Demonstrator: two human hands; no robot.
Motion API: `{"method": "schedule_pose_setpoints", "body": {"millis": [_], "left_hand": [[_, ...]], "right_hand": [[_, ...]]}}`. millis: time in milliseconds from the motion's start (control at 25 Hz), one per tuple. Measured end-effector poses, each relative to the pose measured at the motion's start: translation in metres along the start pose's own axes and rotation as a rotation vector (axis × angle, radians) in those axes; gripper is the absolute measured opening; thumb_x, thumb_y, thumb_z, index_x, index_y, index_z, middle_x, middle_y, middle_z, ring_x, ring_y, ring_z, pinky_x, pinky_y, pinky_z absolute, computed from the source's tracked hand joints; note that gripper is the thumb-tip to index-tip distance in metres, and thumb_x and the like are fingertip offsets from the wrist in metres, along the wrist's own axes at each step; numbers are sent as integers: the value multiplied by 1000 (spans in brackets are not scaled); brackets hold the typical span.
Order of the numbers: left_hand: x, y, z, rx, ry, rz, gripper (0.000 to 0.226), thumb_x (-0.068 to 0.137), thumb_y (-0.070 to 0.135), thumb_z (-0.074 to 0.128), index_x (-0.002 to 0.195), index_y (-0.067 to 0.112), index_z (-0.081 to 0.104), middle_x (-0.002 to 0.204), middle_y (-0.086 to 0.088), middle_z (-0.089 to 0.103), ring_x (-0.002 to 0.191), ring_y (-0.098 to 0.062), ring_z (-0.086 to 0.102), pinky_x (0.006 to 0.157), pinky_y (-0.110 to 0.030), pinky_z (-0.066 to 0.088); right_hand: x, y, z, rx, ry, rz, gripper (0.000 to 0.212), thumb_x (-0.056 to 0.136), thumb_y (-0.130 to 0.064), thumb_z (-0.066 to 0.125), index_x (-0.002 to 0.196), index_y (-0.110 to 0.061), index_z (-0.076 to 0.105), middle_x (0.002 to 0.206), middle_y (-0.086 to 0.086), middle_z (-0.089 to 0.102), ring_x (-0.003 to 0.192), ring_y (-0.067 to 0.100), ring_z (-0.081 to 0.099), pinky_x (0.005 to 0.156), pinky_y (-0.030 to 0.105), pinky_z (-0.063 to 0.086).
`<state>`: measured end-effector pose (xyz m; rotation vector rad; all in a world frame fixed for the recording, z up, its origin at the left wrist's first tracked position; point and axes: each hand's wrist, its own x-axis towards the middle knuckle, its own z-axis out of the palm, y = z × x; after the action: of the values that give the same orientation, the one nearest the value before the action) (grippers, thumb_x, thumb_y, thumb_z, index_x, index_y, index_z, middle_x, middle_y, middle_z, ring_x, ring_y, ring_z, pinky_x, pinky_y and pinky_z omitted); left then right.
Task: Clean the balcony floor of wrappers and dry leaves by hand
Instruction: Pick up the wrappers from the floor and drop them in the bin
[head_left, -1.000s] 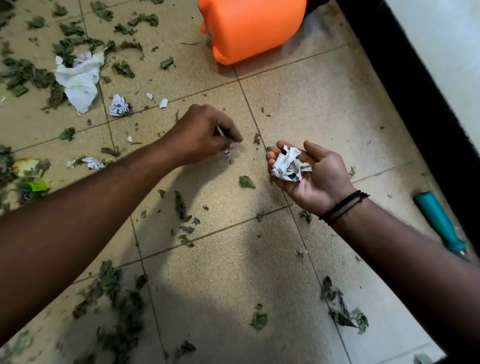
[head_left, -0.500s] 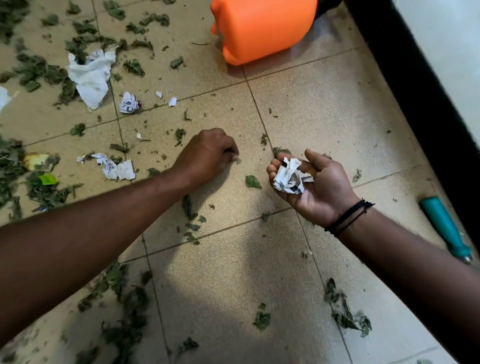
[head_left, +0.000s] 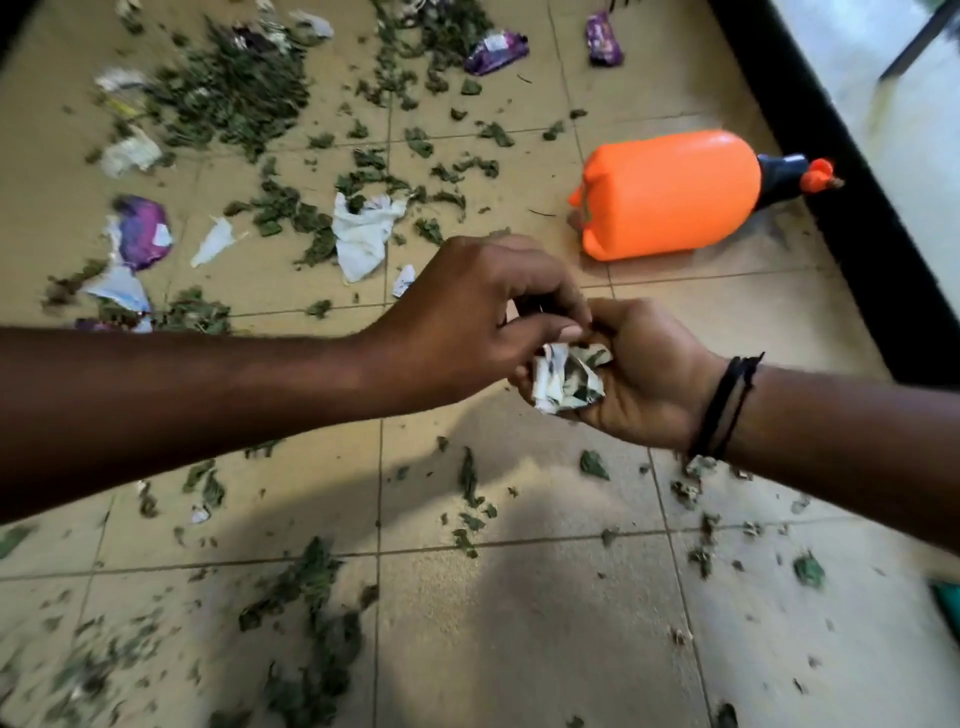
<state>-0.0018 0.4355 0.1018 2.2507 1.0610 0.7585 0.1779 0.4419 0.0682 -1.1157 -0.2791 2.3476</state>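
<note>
Floor (head_left: 519, 649): beige speckled square tiles, thin dark grout lines. Black skirting band (head_left: 810, 171) runs diagonally along the right edge; pale wall surface (head_left: 893, 119) beyond it. Orange plastic sprayer bottle (head_left: 670, 195) lies on its side near the band, dark cap end towards it. Soft daylight; broad shadows across the middle tiles.

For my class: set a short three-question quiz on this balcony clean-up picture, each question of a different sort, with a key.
1. True or false: the orange sprayer bottle stands upright on the tiled floor.
2. Multiple choice: what lies in the right hand? A. a crumpled paper wad B. a purple wrapper C. nothing
3. Fill in: the left hand has its fingertips over the right hand's ____.

Key:
1. False: it lies on its side.
2. A
3. Palm. Whether the left hand still pinches a scrap is hidden.
</note>
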Motion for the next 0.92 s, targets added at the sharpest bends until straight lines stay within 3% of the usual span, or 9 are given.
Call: {"method": "schedule_pose_setpoints", "body": {"millis": [120, 240, 400, 520, 600, 920], "left_hand": [[-14, -14, -20, -57, 32, 0, 20, 91, 20, 73, 110, 14, 78, 94, -4, 71, 85, -15, 66, 70, -32, 54], [-17, -39, -48, -221, 162, -89, 14, 96, 18, 68, 106, 12, 76, 94, -6, 74, 84, -18, 71, 70, -32, 58], [-41, -99, -57, -193, 419, -343, 18, 97, 19, 67, 96, 4, 76, 81, -11, 73, 69, -19, 69, 63, -25, 50], [-83, -144, -39, -97, 353, -546, 7, 93, 17, 72, 96, 12, 77, 82, 1, 73, 69, -7, 66, 66, -30, 54], [-106, -163, -25, -7, 277, -589, 7, 91, 16, 75, 96, 13, 79, 88, 1, 75, 77, -8, 69, 74, -35, 59], [-91, -189, 10, 270, 93, -410, 17, 89, 17, 74, 103, 12, 81, 95, -8, 76, 85, -25, 68, 79, -32, 51]], "right_hand": [[22, -8, 40, 9, -106, -50, 45, 104, -24, 27, 116, 5, 58, 102, 20, 66, 84, 25, 67, 80, 38, 61], [45, 3, 62, 190, -121, -102, 45, 104, -27, 31, 110, 4, 62, 100, 20, 68, 86, 29, 68, 83, 40, 58], [65, 40, 59, 447, 45, -175, 53, 107, -34, 29, 100, 3, 67, 91, 19, 70, 77, 31, 70, 73, 38, 58], [81, 61, 46, 584, 171, -239, 49, 107, -31, 30, 100, 3, 64, 87, 19, 67, 81, 30, 65, 75, 40, 54], [91, 71, 37, 650, 226, -265, 50, 108, -32, 28, 100, 3, 63, 89, 20, 67, 81, 30, 65, 74, 40, 54], [91, 109, 11, 730, 333, -229, 50, 109, -33, 30, 102, 3, 63, 101, 22, 66, 91, 32, 65, 77, 41, 53]]}}
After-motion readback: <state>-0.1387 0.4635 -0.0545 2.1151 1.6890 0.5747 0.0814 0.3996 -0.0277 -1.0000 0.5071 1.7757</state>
